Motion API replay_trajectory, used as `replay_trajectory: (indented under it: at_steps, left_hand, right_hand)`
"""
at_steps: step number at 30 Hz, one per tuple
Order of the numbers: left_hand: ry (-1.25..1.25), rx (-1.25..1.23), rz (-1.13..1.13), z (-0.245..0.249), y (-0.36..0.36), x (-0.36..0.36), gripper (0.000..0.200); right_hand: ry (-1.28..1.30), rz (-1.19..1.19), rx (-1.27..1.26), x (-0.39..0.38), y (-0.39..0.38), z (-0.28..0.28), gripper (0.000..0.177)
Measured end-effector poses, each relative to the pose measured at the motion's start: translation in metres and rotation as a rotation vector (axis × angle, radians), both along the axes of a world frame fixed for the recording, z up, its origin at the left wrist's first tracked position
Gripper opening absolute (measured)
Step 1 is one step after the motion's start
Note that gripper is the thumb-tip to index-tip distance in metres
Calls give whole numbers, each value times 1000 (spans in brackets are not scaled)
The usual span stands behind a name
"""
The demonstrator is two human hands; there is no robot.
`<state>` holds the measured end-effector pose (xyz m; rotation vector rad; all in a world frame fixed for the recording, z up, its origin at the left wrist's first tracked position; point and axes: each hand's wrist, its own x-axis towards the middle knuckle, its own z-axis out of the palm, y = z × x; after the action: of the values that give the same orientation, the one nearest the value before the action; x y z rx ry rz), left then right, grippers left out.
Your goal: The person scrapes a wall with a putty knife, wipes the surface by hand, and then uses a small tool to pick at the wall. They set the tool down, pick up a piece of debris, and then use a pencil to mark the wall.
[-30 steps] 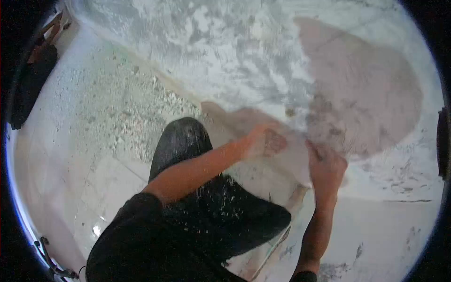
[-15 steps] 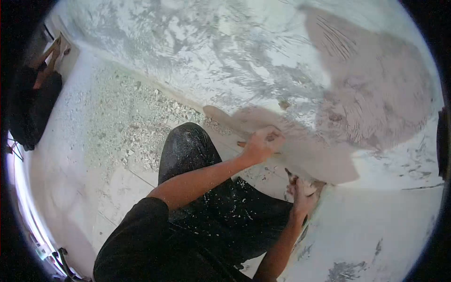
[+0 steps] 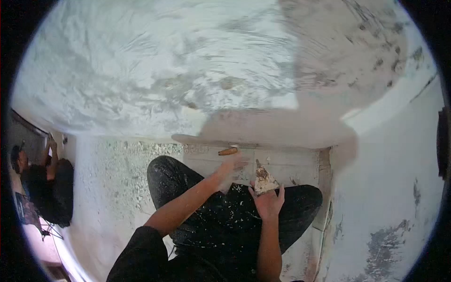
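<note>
My right hand (image 3: 268, 205) holds a triangular scraper (image 3: 266, 183) by its wide, plaster-crusted end, fingers at both edges, its narrow tip pointing toward the wall. To its left, my left hand (image 3: 227, 173) is smeared by motion over the gap between my knees; its fingers are too blurred to read. Just beyond it, a brown wooden handle (image 3: 228, 151) lies on the floor at the foot of the wall.
A patchy, scraped wall (image 3: 225, 84) rises in front, and another wall (image 3: 376, 188) stands at the right. Plaster flakes cover the floor (image 3: 122, 178) left of my knees. Another person (image 3: 47, 188) sits at the far left.
The view has turned and shifted right. My left hand has drawn back from the wall, with the wooden handle now beyond it. My right hand has come in front of my lap, scraper in plain view.
</note>
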<state>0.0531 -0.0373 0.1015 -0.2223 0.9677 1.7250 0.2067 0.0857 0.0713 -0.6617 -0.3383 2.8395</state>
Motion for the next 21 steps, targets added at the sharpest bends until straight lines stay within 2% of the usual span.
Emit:
replay_trajectory:
  at_steps: [2,4,5,7,8,10,11,13,14,15,19,20,21]
  left_hand:
    - [502,-306,-118,7,-12,1,64]
    - [431,-111,-58,30,-30,-15,66]
    - [442,-118,-72,50,-38,-18,66]
    - [430,166,209,83,-50,-17,65]
    - [442,159,194,84,-50,-17,65]
    - [178,717,511,78,-50,-12,65]
    - [181,717,506,34,-72,-19,65]
    - [486,72,-89,-61,-29,-14,61]
    - [622,-256,-387,-105,-38,-22,60]
    - [634,-250,-392,-73,-23,-22,60]
    - [1582,-685,-980,55,12,23,51]
    - [1592,-682,-992,66,14,17,51]
    - [1355,-488,-931,77,10,6,53]
  right_hand:
    - [-28,-109,-28,-1,6,-5,60]
    - [-15,-211,-52,0,14,-11,60]
    - [-10,-300,-60,-1,16,-12,60]
    - [-20,-323,-78,0,16,-11,59]
    - [-38,-332,-82,0,15,-11,57]
    - [30,-309,-99,1,14,-18,56]
    - [84,-279,-106,2,14,-20,55]
    - [19,-318,-93,2,12,-19,56]
    - [-40,-363,-78,-1,14,-18,57]
    - [-28,-371,-73,-3,17,-16,57]
    - [-55,-441,-81,-1,17,-11,53]
    - [-30,-426,-52,1,16,-11,51]
    - [-24,-441,-56,1,15,-12,51]
